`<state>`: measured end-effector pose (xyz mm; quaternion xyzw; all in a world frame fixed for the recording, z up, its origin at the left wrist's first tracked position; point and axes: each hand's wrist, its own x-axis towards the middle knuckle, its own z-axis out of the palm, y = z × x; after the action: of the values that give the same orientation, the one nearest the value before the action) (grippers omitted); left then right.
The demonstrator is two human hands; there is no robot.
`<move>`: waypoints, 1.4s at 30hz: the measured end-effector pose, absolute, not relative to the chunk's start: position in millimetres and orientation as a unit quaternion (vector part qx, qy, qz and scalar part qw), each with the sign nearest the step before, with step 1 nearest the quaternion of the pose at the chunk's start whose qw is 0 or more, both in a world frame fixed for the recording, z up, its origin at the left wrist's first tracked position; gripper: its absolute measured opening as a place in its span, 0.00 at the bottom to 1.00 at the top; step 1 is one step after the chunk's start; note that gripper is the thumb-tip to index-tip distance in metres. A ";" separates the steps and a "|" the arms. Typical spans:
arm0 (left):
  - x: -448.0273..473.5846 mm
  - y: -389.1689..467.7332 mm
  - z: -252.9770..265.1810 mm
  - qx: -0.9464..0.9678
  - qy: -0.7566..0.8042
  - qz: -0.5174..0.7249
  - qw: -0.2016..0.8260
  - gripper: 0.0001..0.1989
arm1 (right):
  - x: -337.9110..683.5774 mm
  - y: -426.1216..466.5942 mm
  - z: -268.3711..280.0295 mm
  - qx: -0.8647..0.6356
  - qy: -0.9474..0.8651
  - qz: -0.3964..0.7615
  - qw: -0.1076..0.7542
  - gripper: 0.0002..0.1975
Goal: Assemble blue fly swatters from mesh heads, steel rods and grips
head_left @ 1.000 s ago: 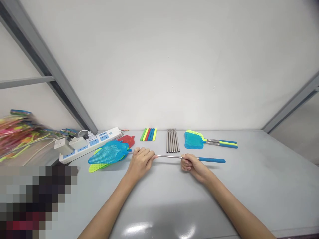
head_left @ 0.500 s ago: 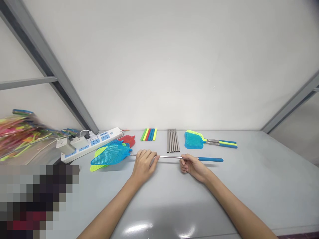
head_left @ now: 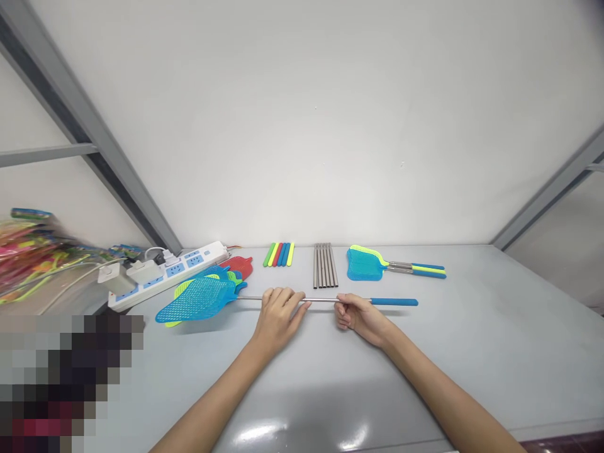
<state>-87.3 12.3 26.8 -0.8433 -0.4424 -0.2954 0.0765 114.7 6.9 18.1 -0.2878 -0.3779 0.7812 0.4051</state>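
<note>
A fly swatter (head_left: 198,300) with a blue mesh head, a thin metal rod and a blue handle lies across in front of me, a little above the table. My left hand (head_left: 280,313) is closed over the rod, near the head. Farther right, my right hand (head_left: 357,316) pinches the rod just before the blue handle. Beneath the blue head are other mesh heads in yellow-green and blue, and a red mesh head (head_left: 240,267) lies behind them. Behind my hands sit a row of metal tubes (head_left: 325,266) and a row of coloured handles (head_left: 279,254).
Swatters with blue and yellow heads (head_left: 365,264) lie stacked at the back right. A white power strip (head_left: 165,277) with plugs and cables stands at the left. Beyond it are colourful plastic-wrapped items (head_left: 23,258). A wall closes off the table's (head_left: 495,327) back.
The swatter's blue head has shifted left, and more rod shows between it and my left hand. My right hand keeps its grip close to the handle. The camera view has shifted slightly.
</note>
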 end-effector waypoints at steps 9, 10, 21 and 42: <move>-74.1 5.8 25.3 -0.859 -0.403 -0.311 0.055 0.07 | 102.5 3.0 16.2 -0.273 -0.395 0.782 0.397 0.15; -71.8 5.1 24.6 -0.864 -0.394 -0.309 0.053 0.07 | 100.0 2.2 16.1 -0.272 -0.395 0.783 0.397 0.15; -62.3 10.6 16.0 -0.901 -0.345 -0.240 0.106 0.14 | 92.5 2.6 14.1 -0.266 -0.375 0.789 0.409 0.14; -81.0 21.9 26.5 -0.885 -0.283 -0.266 0.258 0.05 | 90.1 0.9 25.8 -0.297 -0.443 0.732 0.425 0.17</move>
<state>-81.0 21.9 26.5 -0.8846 -0.2830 -0.2659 0.2584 90.1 0.9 25.8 -0.2973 -0.4428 0.7316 0.4246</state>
